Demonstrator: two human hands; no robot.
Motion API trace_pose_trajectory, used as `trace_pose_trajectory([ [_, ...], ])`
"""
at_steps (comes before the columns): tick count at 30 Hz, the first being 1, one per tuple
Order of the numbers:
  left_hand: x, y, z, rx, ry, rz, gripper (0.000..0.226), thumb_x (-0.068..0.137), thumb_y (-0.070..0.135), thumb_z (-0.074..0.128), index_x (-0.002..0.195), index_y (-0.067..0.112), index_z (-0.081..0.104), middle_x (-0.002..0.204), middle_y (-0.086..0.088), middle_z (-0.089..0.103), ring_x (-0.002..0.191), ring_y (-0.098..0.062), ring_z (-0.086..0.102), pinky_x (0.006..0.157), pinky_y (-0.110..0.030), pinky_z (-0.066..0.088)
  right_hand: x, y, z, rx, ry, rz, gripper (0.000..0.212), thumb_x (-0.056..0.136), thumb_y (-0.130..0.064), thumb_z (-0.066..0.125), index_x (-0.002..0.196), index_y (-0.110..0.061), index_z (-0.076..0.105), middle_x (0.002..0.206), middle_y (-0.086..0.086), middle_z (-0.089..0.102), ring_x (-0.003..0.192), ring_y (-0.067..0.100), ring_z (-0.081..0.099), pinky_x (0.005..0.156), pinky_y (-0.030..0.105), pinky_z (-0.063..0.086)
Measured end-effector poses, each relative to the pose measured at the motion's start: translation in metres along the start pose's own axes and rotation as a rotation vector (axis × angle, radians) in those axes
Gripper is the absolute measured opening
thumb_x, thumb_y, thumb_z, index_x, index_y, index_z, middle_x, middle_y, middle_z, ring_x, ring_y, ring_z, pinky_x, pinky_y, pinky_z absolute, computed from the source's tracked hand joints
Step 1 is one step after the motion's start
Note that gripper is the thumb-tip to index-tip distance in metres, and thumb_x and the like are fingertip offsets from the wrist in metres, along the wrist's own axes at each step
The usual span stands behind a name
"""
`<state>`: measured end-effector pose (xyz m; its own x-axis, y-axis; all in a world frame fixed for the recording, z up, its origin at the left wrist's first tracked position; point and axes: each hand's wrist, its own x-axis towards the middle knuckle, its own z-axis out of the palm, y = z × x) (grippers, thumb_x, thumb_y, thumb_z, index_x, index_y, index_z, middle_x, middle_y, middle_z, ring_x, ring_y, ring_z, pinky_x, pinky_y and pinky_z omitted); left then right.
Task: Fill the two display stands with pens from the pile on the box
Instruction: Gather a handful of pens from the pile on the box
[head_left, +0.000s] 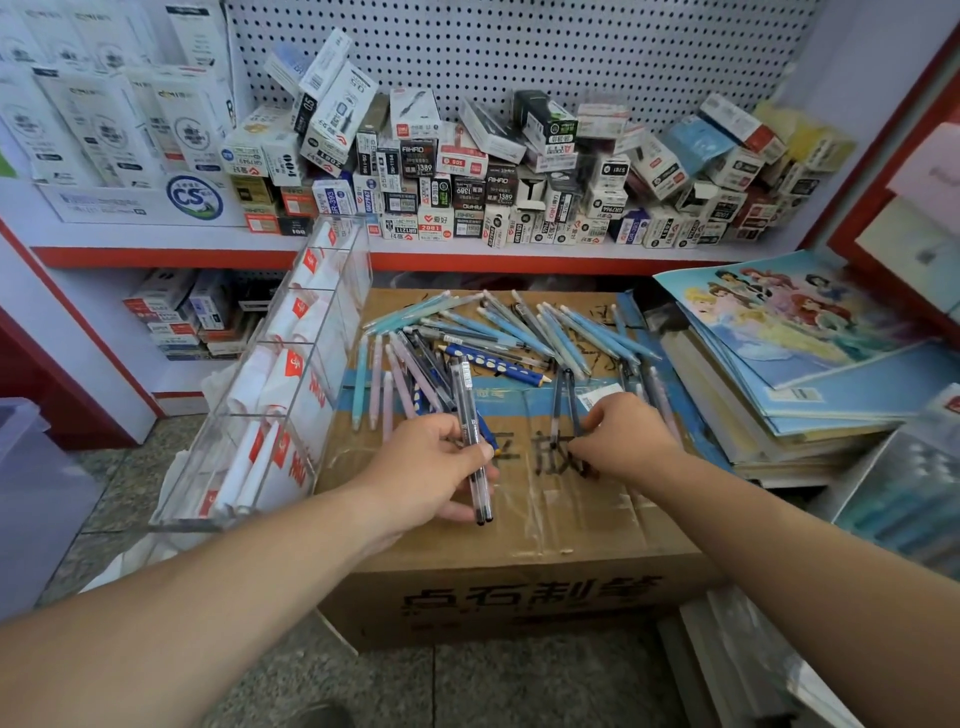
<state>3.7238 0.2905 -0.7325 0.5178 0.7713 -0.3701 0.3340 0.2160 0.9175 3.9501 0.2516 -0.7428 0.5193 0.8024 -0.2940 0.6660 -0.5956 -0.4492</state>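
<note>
In the head view, the pile of pens (498, 332) lies spread over the far half of the cardboard box (519, 597). Above the near-left part of the box, the left hand (426, 467) grips two clear pens (470, 431). On the near-right part, the right hand (623, 436) pinches two dark pens (563, 400) at the pile's edge. A clear acrylic display stand (270, 395) leans against the box's left side.

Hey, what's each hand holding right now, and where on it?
Left hand grips two clear pens mid-barrel. Right hand pinches the near ends of two dark pens lying on the box.
</note>
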Motion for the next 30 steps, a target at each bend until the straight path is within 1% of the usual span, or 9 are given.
trace_pose_trajectory([
  [5, -0.002, 0.000, 0.003, 0.024, -0.013, 0.013, 0.011, 0.102, 0.015, 0.061, 0.107, 0.006, 0.065, 0.091, -0.006, 0.079, 0.088, -0.018, 0.077, 0.068, -0.037, 0.064, -0.015, 0.013, -0.004, 0.212, -0.048, 0.075, 0.018, 0.082, -0.014, 0.078, 0.083, 0.004, 0.075, 0.078, 0.019, 0.074, 0.075, 0.030, 0.074, 0.075, 0.054, 0.062],
  [8, -0.003, 0.001, 0.006, 0.033, -0.022, 0.022, 0.011, 0.102, 0.015, 0.061, 0.105, 0.006, 0.065, 0.090, -0.006, 0.079, 0.088, -0.018, 0.077, 0.071, -0.040, 0.065, -0.032, 0.016, -0.005, 0.312, -0.052, 0.043, 0.004, 0.086, -0.009, 0.074, 0.083, -0.006, 0.075, 0.081, 0.016, 0.075, 0.074, 0.024, 0.072, 0.075, 0.049, 0.064],
  [12, -0.004, 0.004, 0.013, 0.035, -0.020, 0.029, 0.012, 0.101, 0.017, 0.062, 0.105, 0.005, 0.064, 0.090, -0.005, 0.079, 0.092, -0.019, 0.076, 0.074, -0.045, 0.065, -0.050, 0.017, -0.008, 0.336, -0.035, -0.033, 0.009, 0.090, -0.012, 0.070, 0.083, -0.016, 0.073, 0.083, 0.011, 0.075, 0.081, 0.025, 0.072, 0.080, 0.042, 0.063],
  [14, -0.004, 0.005, 0.016, 0.029, -0.012, 0.028, 0.014, 0.101, 0.017, 0.062, 0.107, 0.005, 0.064, 0.091, -0.005, 0.079, 0.092, -0.017, 0.076, 0.072, -0.042, 0.065, -0.059, 0.015, -0.009, 0.340, -0.035, -0.112, 0.008, 0.091, -0.011, 0.067, 0.090, -0.011, 0.074, 0.077, 0.008, 0.071, 0.072, 0.021, 0.067, 0.076, 0.039, 0.062],
  [17, -0.003, 0.007, 0.021, 0.004, -0.001, 0.031, 0.014, 0.101, 0.018, 0.063, 0.108, 0.006, 0.066, 0.097, -0.006, 0.079, 0.096, -0.018, 0.075, 0.069, -0.037, 0.064, -0.074, 0.007, -0.008, 0.382, -0.077, -0.246, 0.016, 0.093, -0.009, 0.066, 0.089, -0.024, 0.070, 0.080, 0.009, 0.072, 0.070, 0.017, 0.067, 0.070, 0.039, 0.063],
  [20, -0.004, 0.011, 0.026, -0.088, -0.026, 0.012, 0.014, 0.101, 0.013, 0.063, 0.109, 0.003, 0.067, 0.103, -0.012, 0.077, 0.091, -0.022, 0.077, 0.067, -0.036, 0.064, -0.083, -0.001, 0.001, 0.407, -0.121, -0.366, 0.023, 0.094, -0.009, 0.067, 0.089, -0.031, 0.067, 0.082, 0.006, 0.071, 0.070, 0.018, 0.070, 0.061, 0.030, 0.061],
  [23, -0.004, 0.014, 0.027, -0.183, -0.024, -0.004, 0.011, 0.100, 0.007, 0.063, 0.108, 0.000, 0.067, 0.097, -0.014, 0.078, 0.080, -0.021, 0.078, 0.062, -0.032, 0.062, -0.078, -0.003, 0.013, 0.316, -0.048, -0.443, 0.011, 0.094, -0.016, 0.070, 0.098, -0.026, 0.071, 0.079, -0.003, 0.069, 0.066, 0.007, 0.065, 0.064, 0.030, 0.060],
  [27, 0.001, 0.012, 0.018, -0.218, -0.007, -0.012, 0.011, 0.094, 0.005, 0.070, 0.104, 0.006, 0.070, 0.091, -0.011, 0.079, 0.078, -0.021, 0.077, 0.065, -0.033, 0.062, -0.070, -0.007, 0.019, 0.296, -0.045, -0.480, 0.021, 0.093, -0.021, 0.073, 0.114, -0.020, 0.074, 0.081, -0.006, 0.069, 0.068, 0.005, 0.064, 0.067, 0.026, 0.059],
  [30, 0.004, 0.008, 0.013, -0.202, 0.050, 0.002, 0.013, 0.092, 0.005, 0.073, 0.095, 0.016, 0.068, 0.084, -0.008, 0.079, 0.076, -0.019, 0.077, 0.068, -0.035, 0.062, -0.066, -0.017, 0.017, 0.411, -0.137, -0.459, 0.013, 0.091, -0.023, 0.077, 0.102, -0.017, 0.075, 0.075, 0.001, 0.072, 0.066, 0.012, 0.068, 0.064, 0.031, 0.061],
])
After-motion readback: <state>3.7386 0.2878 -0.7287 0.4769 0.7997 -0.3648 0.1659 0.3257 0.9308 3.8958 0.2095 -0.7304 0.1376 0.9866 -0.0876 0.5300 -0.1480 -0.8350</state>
